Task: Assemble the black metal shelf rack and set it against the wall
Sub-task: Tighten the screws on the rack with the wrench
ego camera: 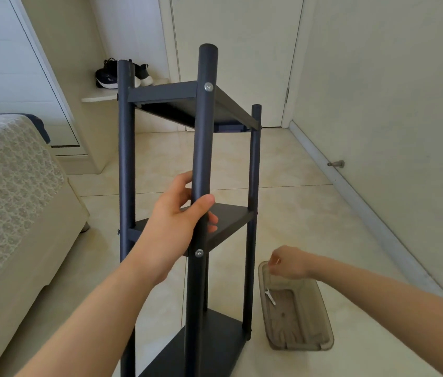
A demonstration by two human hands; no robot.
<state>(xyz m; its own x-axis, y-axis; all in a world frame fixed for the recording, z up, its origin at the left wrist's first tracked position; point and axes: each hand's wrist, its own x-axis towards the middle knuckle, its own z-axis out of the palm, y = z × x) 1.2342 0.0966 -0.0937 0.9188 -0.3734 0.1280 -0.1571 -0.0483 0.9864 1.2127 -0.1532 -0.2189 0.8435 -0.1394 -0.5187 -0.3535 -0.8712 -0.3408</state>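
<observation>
The left grip point(179, 221) is closed around the nearest post of the black rack point(205, 131). The thumb lies across the front of the post and the fingers wrap behind it, just above the middle shelf. The right grip point(288, 263) hangs at 4 o'clock from the left one, over the far end of a clear brownish tray point(302, 345). Its fingers are curled together and point down. Whether they pinch something small, I cannot tell.

The rack stands on the tiled floor point(310, 219) in the middle of the view. It has three shelves between its posts, and it is well apart from the wall point(391, 91) at 3 o'clock. A silver screw point(199, 253) sits in the near post just under the left grip, and a second screw point(208, 87) sits at the top shelf.

The tray lies on the floor just beside the foot of the rack, at 4 o'clock from it. A small white wrench point(270, 296) lies inside the tray.

A bed point(10, 186) with a patterned cover is at 9 o'clock. Farther, at 11 o'clock, dark shoes point(108, 77) rest on a low ledge. A pale door point(242, 50) is at 12 o'clock behind the rack.
</observation>
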